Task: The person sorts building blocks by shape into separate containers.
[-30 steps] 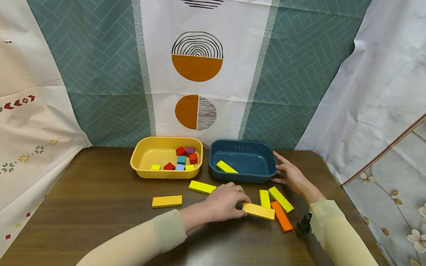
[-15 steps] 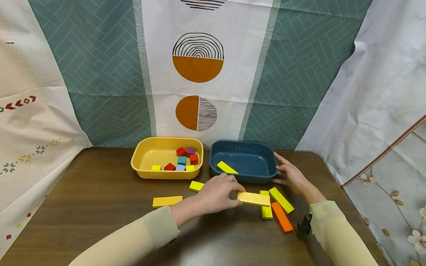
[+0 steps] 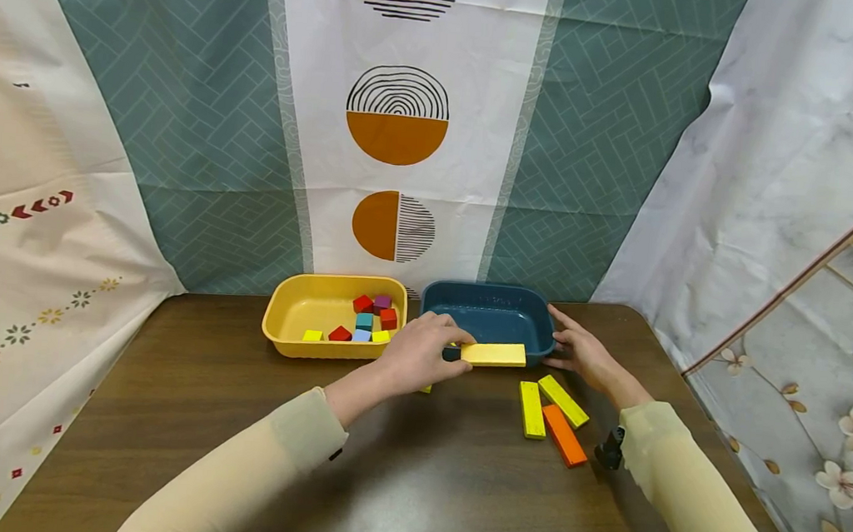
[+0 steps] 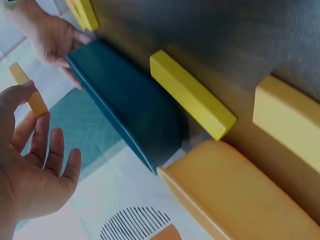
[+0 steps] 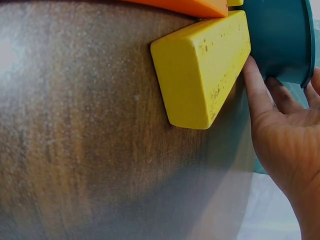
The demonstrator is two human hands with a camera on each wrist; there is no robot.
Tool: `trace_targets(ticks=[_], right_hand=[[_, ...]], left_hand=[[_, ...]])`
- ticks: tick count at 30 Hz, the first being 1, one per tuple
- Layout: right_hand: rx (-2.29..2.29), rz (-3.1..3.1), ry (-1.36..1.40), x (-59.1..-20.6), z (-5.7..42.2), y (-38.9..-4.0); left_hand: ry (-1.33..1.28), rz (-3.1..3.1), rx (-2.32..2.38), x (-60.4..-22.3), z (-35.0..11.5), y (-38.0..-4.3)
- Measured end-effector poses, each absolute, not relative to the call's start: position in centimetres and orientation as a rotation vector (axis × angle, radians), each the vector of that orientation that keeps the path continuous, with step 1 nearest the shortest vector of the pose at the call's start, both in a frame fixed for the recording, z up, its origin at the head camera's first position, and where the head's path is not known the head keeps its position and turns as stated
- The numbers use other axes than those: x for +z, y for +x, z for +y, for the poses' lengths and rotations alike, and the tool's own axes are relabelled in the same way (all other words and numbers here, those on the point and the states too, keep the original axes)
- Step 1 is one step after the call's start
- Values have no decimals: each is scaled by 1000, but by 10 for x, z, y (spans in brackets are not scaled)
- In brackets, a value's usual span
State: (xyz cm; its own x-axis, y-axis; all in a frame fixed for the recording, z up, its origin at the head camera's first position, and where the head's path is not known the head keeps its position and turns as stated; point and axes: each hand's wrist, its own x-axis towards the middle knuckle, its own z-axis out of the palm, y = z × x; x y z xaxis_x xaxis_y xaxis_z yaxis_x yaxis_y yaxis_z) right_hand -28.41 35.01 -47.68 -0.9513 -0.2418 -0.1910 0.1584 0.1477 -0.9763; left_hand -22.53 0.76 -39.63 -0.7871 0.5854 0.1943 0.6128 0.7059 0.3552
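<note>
The left hand (image 3: 421, 352) grips the light orange block (image 3: 496, 355) by one end between thumb and fingers, holding it raised at the front side of the blue tray (image 3: 505, 321); whether the block is past the rim cannot be told from these angles. The right hand (image 3: 590, 358) rests its extended fingers against the tray's right end. Two yellow blocks (image 3: 531, 409) and an orange block (image 3: 563, 435) lie on the table (image 3: 438, 501) nearby.

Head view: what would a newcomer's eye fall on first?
The yellow-orange block in the left hand probably comes first, seen against the near rim of the blue tray. The yellow tray to its left, holding small coloured cubes, follows. Then the orange block on the table at right, beside two yellow blocks, stands out.
</note>
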Motion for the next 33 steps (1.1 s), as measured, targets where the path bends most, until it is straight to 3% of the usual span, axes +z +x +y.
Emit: trace_targets(ticks=[33], right_hand=[[-1887, 2111, -88, -477, 351, -285]], left_hand=[[-791, -2866, -568, -379, -12, -271]])
